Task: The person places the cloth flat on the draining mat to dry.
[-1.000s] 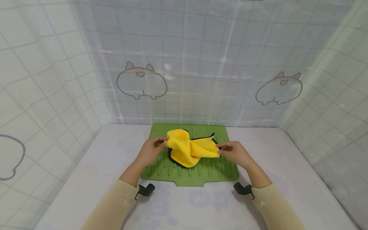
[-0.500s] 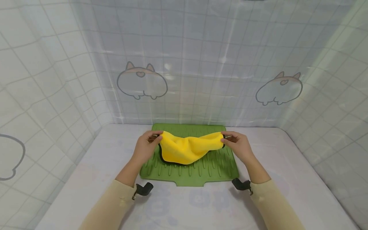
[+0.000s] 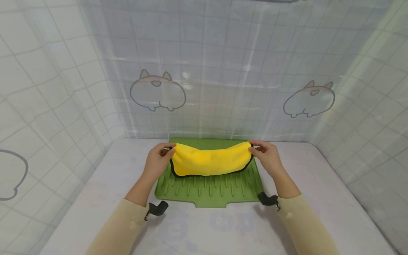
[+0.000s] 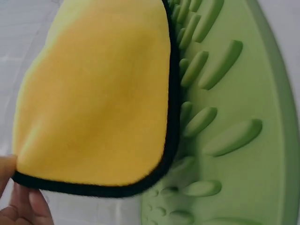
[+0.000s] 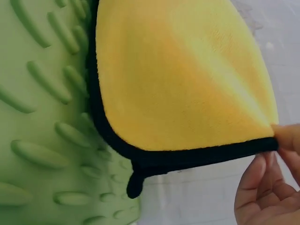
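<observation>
A yellow cloth [image 3: 210, 162] with black edging hangs stretched between both hands, above a green ribbed mat [image 3: 207, 193]. My left hand [image 3: 157, 159] pinches its upper left corner between thumb and fingers. At the upper right corner, my right hand [image 3: 267, 157] has the same kind of pinch. In the left wrist view, the cloth [image 4: 98, 103] drops from the fingertips, its rounded lower corner overlapping the mat [image 4: 253, 93]. A small black loop [image 5: 135, 185] sticks out from the edging in the right wrist view. The top edge sags slightly in the middle.
The mat lies on a white table [image 3: 204, 233] with faint printed marks, near a back wall [image 3: 223, 71] of grid-patterned sheeting with cartoon animal drawings. Similar sheeting rises at left and right. A black wrist mount [image 3: 158, 208] juts from each cuff.
Both hands have moved apart and slightly toward the back wall, still gripping the cloth. It has gone from crumpled and twisted on the mat to stretched out, with a straighter lower edge.
</observation>
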`<state>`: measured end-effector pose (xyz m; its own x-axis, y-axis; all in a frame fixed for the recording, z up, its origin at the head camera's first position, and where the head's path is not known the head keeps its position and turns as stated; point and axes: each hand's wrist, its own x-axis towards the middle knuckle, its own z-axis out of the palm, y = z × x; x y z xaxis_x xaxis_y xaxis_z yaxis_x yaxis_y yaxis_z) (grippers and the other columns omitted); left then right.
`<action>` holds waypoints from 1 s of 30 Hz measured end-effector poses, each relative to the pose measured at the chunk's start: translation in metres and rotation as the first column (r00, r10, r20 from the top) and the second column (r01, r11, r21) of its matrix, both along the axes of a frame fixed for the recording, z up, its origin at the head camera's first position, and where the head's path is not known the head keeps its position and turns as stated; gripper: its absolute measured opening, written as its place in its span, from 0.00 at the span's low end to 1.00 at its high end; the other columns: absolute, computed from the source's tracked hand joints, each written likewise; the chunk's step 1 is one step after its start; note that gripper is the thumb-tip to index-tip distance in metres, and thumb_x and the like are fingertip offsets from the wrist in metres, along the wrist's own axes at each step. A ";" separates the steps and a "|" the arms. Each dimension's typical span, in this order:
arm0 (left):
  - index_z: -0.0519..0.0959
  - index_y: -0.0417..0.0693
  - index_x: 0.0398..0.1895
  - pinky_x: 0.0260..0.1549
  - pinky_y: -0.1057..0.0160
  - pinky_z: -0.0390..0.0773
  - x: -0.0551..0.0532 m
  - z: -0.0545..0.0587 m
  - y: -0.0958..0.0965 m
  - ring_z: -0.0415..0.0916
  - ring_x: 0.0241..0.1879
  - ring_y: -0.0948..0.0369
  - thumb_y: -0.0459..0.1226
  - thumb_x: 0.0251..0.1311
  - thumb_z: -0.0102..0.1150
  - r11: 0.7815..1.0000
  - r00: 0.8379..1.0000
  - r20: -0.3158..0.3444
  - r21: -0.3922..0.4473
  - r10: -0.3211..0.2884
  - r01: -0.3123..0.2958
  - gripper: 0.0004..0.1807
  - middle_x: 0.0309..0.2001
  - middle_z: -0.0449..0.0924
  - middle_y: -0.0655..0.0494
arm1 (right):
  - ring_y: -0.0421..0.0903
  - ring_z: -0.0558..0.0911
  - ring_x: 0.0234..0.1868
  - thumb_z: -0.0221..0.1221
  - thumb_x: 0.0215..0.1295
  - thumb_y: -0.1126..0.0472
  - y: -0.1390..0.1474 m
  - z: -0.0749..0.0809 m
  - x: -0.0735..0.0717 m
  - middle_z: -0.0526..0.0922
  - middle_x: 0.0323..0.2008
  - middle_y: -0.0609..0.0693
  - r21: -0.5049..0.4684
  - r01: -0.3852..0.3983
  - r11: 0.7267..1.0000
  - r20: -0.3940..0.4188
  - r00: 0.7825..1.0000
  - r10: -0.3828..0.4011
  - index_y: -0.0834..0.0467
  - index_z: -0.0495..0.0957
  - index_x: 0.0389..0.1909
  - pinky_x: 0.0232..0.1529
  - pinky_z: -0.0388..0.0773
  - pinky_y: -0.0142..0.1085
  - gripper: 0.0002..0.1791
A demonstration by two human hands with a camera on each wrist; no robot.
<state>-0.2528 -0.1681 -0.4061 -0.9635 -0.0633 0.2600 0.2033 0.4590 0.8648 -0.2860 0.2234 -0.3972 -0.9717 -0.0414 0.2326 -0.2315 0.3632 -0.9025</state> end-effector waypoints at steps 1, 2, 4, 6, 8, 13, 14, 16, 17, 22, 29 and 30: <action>0.81 0.49 0.58 0.45 0.53 0.80 -0.001 -0.001 0.001 0.76 0.48 0.52 0.40 0.73 0.56 1.000 1.000 0.016 -0.009 -0.001 0.001 0.15 0.58 0.76 0.49 | 0.46 0.81 0.43 0.63 0.70 0.60 0.000 -0.002 -0.002 0.79 0.55 0.58 0.017 -0.002 1.000 0.016 1.000 0.002 0.60 0.79 0.61 0.48 0.83 0.37 0.21; 0.81 0.48 0.59 0.45 0.53 0.80 -0.002 -0.002 0.002 0.76 0.49 0.51 0.39 0.73 0.56 1.000 1.000 0.028 -0.020 -0.002 0.003 0.15 0.60 0.76 0.48 | 0.47 0.81 0.44 0.62 0.71 0.59 0.000 -0.005 -0.004 0.78 0.56 0.59 0.046 -0.007 0.999 0.029 1.000 0.006 0.59 0.78 0.63 0.49 0.83 0.40 0.22; 0.80 0.47 0.59 0.47 0.53 0.80 -0.004 -0.006 0.003 0.76 0.51 0.50 0.38 0.73 0.55 0.999 0.999 0.049 -0.045 -0.009 0.011 0.15 0.61 0.75 0.46 | 0.51 0.80 0.48 0.61 0.72 0.58 -0.001 -0.010 -0.008 0.76 0.61 0.58 0.097 -0.025 0.995 0.066 0.998 0.019 0.57 0.76 0.66 0.52 0.81 0.46 0.23; 0.79 0.45 0.60 0.49 0.51 0.80 -0.007 -0.010 0.004 0.75 0.53 0.49 0.37 0.74 0.55 0.998 0.998 0.056 -0.056 -0.024 0.027 0.16 0.61 0.75 0.45 | 0.53 0.79 0.52 0.60 0.73 0.58 -0.003 -0.013 -0.010 0.75 0.64 0.57 0.144 -0.050 0.988 0.088 0.995 0.038 0.55 0.73 0.69 0.53 0.79 0.48 0.25; 0.79 0.45 0.61 0.52 0.50 0.78 -0.009 -0.013 0.004 0.74 0.55 0.48 0.37 0.74 0.55 0.997 0.997 0.064 -0.065 -0.042 0.046 0.17 0.62 0.74 0.44 | 0.55 0.79 0.55 0.60 0.73 0.58 -0.003 -0.015 -0.010 0.74 0.66 0.56 0.160 -0.081 0.984 0.101 0.993 0.065 0.53 0.71 0.71 0.54 0.78 0.49 0.26; 0.77 0.47 0.64 0.59 0.47 0.74 -0.008 -0.017 0.000 0.71 0.61 0.45 0.37 0.73 0.56 0.991 0.990 0.104 -0.088 -0.093 0.102 0.19 0.67 0.70 0.44 | 0.57 0.79 0.57 0.61 0.72 0.58 -0.005 -0.019 -0.007 0.73 0.65 0.57 0.143 -0.140 0.980 0.116 0.986 0.124 0.54 0.69 0.72 0.56 0.78 0.53 0.29; 0.77 0.47 0.65 0.60 0.47 0.74 -0.007 -0.017 -0.001 0.70 0.62 0.45 0.37 0.73 0.56 0.989 0.988 0.110 -0.091 -0.104 0.114 0.19 0.68 0.69 0.44 | 0.58 0.79 0.57 0.61 0.72 0.58 -0.006 -0.020 -0.006 0.74 0.64 0.58 0.147 -0.145 0.978 0.118 0.985 0.129 0.54 0.69 0.72 0.55 0.78 0.53 0.29; 0.77 0.47 0.65 0.61 0.47 0.73 -0.005 -0.019 -0.005 0.68 0.64 0.44 0.37 0.73 0.55 0.986 0.985 0.116 -0.093 -0.124 0.135 0.19 0.69 0.69 0.43 | 0.59 0.79 0.56 0.61 0.72 0.57 -0.006 -0.021 -0.005 0.75 0.62 0.60 0.154 -0.155 0.976 0.113 0.984 0.139 0.56 0.69 0.72 0.54 0.79 0.54 0.29; 0.77 0.47 0.64 0.61 0.47 0.73 -0.004 -0.019 -0.007 0.68 0.64 0.44 0.37 0.73 0.55 0.985 0.984 0.119 -0.091 -0.132 0.144 0.19 0.68 0.69 0.43 | 0.59 0.79 0.55 0.62 0.72 0.57 -0.006 -0.021 -0.004 0.76 0.60 0.60 0.160 -0.154 0.975 0.110 0.984 0.137 0.56 0.69 0.71 0.53 0.79 0.53 0.29; 0.79 0.49 0.63 0.57 0.48 0.77 0.002 -0.023 -0.018 0.73 0.62 0.46 0.39 0.73 0.55 0.978 0.974 0.146 -0.084 -0.175 0.188 0.18 0.67 0.72 0.45 | 0.56 0.80 0.51 0.62 0.71 0.57 -0.004 -0.025 -0.001 0.80 0.51 0.59 0.188 -0.180 0.965 0.086 0.982 0.167 0.57 0.70 0.70 0.51 0.80 0.50 0.28; 0.85 0.46 0.54 0.50 0.53 0.81 0.003 -0.029 -0.028 0.80 0.52 0.51 0.36 0.72 0.57 0.953 0.954 0.166 -0.129 -0.251 0.273 0.12 0.54 0.83 0.47 | 0.55 0.83 0.44 0.59 0.73 0.65 -0.003 -0.029 0.005 0.81 0.44 0.60 0.130 -0.249 0.960 0.048 0.968 0.245 0.64 0.75 0.48 0.47 0.81 0.57 0.08; 0.85 0.46 0.53 0.50 0.54 0.81 0.003 -0.029 -0.028 0.80 0.52 0.51 0.35 0.72 0.57 0.949 0.951 0.168 -0.136 -0.261 0.285 0.12 0.53 0.83 0.48 | 0.55 0.83 0.43 0.58 0.73 0.66 -0.003 -0.030 0.006 0.81 0.43 0.60 0.136 -0.253 0.958 0.046 0.967 0.249 0.64 0.77 0.46 0.47 0.81 0.58 0.06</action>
